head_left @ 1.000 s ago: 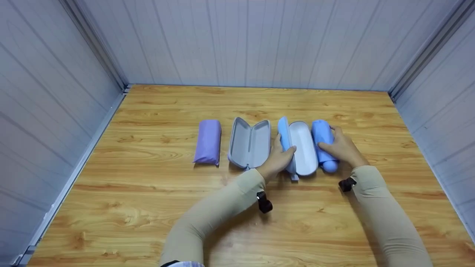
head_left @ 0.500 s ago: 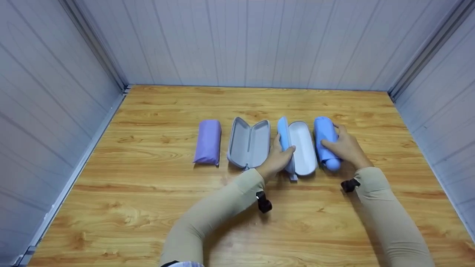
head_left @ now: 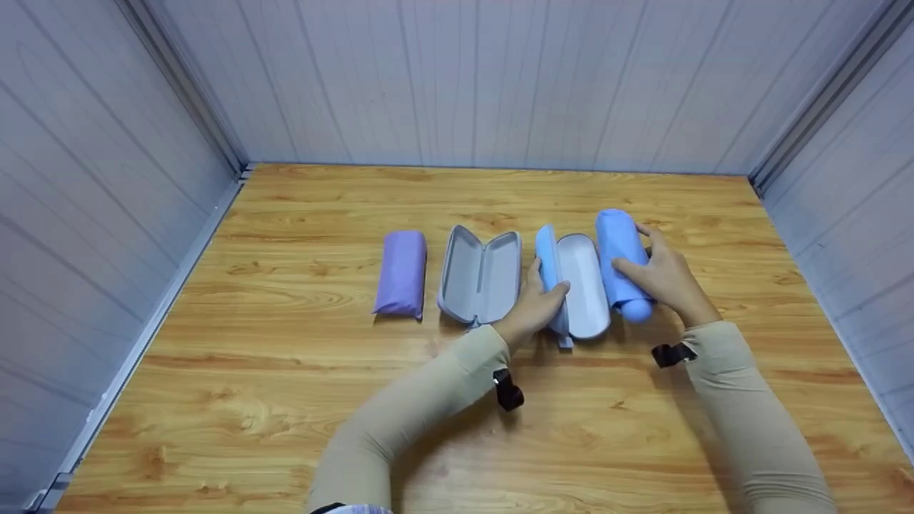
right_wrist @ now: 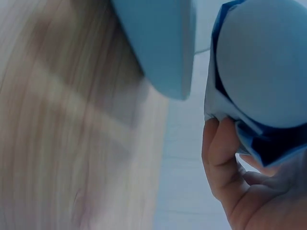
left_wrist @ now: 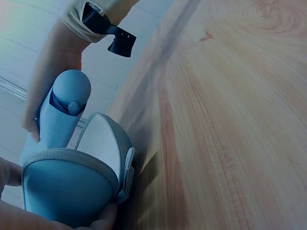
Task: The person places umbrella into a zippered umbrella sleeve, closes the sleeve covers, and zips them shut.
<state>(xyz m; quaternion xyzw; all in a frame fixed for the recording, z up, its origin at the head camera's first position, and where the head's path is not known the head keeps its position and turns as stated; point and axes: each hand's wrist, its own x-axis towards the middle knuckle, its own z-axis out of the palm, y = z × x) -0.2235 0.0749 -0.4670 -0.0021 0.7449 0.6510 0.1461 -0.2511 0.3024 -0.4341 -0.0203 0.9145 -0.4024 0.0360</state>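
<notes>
Pinching the raised lid (head_left: 547, 250) of the open blue case (head_left: 585, 293), your left hand (head_left: 532, 310) is hooking its thumb over the edge while its fingers are lying against the blue outer shell. Your right hand (head_left: 670, 280) is gripping a folded blue umbrella (head_left: 618, 246) just right of the blue case, thumb and fingers curling around its sides. The umbrella is hanging clear of the wood, its smooth, domed handle end (head_left: 635, 310) pointing toward you and poking out of a loose, creased fabric sleeve. The blue case is showing you a long, round-ended hollow with a smooth white lining; a ribbed band is edging its rim, and a short tab (left_wrist: 127, 175) is sticking out at its near end. Just left of the blue case, a grey case (head_left: 464, 278) is lying open like a book. Farther left of the blue case, a purple packet (head_left: 401, 275) is resting, its thin cover wrinkling at the near end. Under the blue case, a wood-grained tabletop (head_left: 285, 371) is spreading out; beyond it, a pale, grooved panel wall (head_left: 464, 86) is rising.
</notes>
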